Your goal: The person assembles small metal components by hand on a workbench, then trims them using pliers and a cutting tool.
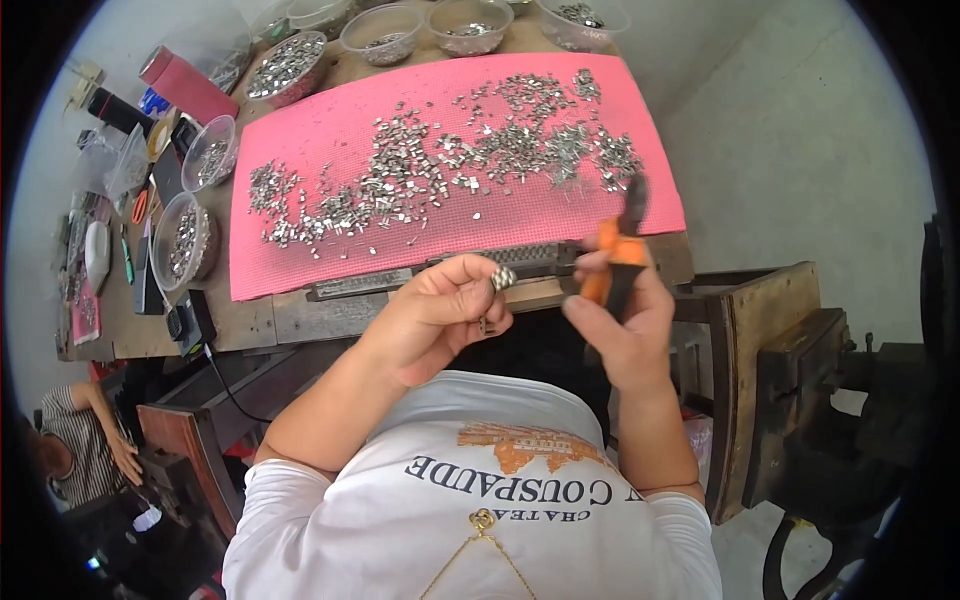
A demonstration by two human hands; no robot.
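Note:
Between the thumb and forefinger of my left hand (440, 305) is a small silver metal link band (503, 278). One end stands above the fingertips, and another bit shows below them; the palm and fingers hide the middle. My right hand (640, 335) is wrapped round a pair of pliers (624, 255) with orange and black handles. Their dark jaws point up and away, blurred, apart from the band. Beyond both hands, a pink mat (265, 275) carries many small loose metal pieces (405, 165) in scattered heaps. A ridged metal strip (525, 258) lies along its near edge.
Clear plastic bowls of metal parts line the back, one a round bowl (383, 35); another bowl (188, 240) stands left. Nearby are a pink bottle (190, 85) and a black box (190, 322). A dark machine (850, 400) stands right. Another person (85, 450) sits lower left.

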